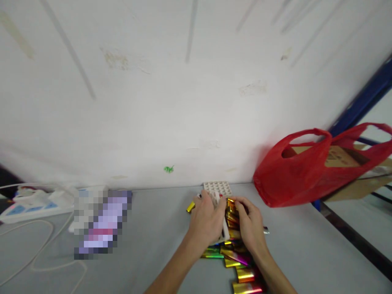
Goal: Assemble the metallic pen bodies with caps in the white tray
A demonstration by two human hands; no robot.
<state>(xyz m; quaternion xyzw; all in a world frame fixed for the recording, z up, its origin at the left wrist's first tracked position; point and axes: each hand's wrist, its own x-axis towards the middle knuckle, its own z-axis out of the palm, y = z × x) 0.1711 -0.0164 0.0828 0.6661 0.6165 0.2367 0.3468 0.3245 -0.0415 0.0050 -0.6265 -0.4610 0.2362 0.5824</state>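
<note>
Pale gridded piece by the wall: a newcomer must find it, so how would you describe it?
From the big red bag on the right, follow the back edge of the grey table left along the white wall. Just beyond the left hand is the pale gridded piece. Its matte rows of small cells set it apart from the shiny, colourful strips piled nearby.

The left hand [206,216] covers most of a white object [226,232], so I can't make out its shape, and the right hand [250,222] hides some shiny metallic pieces [245,274]. Blocky blur swallows whatever the purple screen [107,218] shows. The red bag [294,175] runs out of sight at the right, concealing much of its cardboard box [343,157].
</note>
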